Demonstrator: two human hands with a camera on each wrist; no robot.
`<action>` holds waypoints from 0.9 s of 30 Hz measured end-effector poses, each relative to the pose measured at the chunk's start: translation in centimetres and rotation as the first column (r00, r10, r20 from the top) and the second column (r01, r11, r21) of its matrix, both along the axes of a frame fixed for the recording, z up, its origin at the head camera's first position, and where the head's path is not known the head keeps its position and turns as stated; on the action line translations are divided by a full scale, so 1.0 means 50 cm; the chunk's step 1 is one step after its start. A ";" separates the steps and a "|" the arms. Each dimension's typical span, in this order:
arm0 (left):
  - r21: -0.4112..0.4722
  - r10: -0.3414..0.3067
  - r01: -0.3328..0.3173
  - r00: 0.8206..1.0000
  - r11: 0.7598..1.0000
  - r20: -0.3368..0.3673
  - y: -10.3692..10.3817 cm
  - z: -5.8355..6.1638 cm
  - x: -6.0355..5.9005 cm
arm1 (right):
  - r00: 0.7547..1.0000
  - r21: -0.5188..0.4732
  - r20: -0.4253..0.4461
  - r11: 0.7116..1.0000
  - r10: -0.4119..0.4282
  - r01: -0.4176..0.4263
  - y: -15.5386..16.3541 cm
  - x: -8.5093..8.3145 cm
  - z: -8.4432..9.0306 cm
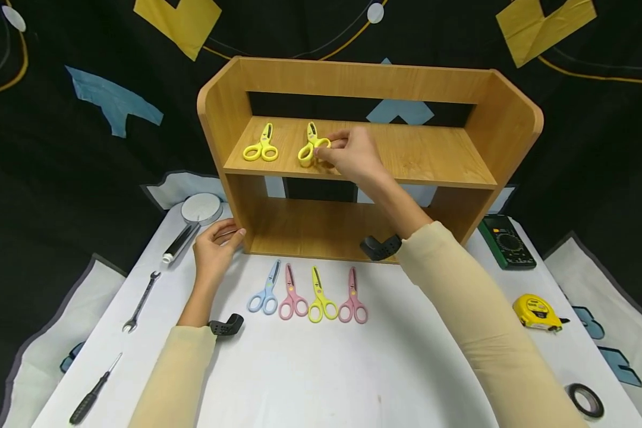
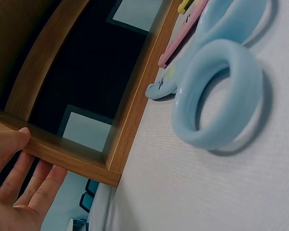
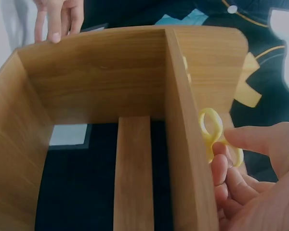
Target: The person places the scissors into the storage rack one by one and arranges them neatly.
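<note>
Right hand (image 1: 353,156) reaches onto the upper board of the shelf (image 1: 422,156), thumb and fingertips pinched on the handle loops of a yellow scissors (image 1: 311,147); the right wrist view shows the same loops at the fingertips. Judged step: setting this pair down beside the second yellow pair (image 1: 262,147) already lying to its left, apart from it. Next move would call for easing the pinch and lifting clear without dragging it. Its long axis runs front to back, blades toward the shelf's rear, loops toward the person, slightly angled. Left hand (image 1: 214,246) lies relaxed and open against the shelf's lower left corner, gripping nothing. Four scissors (image 1: 307,292) lie in a row on the table (image 1: 321,368).
</note>
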State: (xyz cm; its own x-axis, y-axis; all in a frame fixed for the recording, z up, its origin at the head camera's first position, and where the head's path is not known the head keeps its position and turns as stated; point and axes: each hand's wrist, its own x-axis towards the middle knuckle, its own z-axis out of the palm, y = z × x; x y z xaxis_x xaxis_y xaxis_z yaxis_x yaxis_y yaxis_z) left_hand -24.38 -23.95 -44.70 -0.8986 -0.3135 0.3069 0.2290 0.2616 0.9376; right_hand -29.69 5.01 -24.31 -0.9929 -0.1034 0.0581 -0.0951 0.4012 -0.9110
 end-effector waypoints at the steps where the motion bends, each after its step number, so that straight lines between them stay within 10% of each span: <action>1: 0.000 -0.001 0.001 1.000 1.000 0.003 -0.002 -0.004 -0.003 | 1.000 0.023 0.003 1.000 -0.009 0.009 -0.008 -0.005 -0.001; 16: 0.017 -0.001 0.001 1.000 1.000 -0.005 -0.020 -0.045 -0.028 | 0.986 0.297 -0.141 0.954 0.086 -0.041 -0.034 -0.012 -0.014; 27: 0.025 -0.005 0.004 0.999 1.000 0.054 0.003 0.015 0.010 | 0.966 0.212 -0.248 0.977 0.078 -0.025 0.092 0.091 -0.019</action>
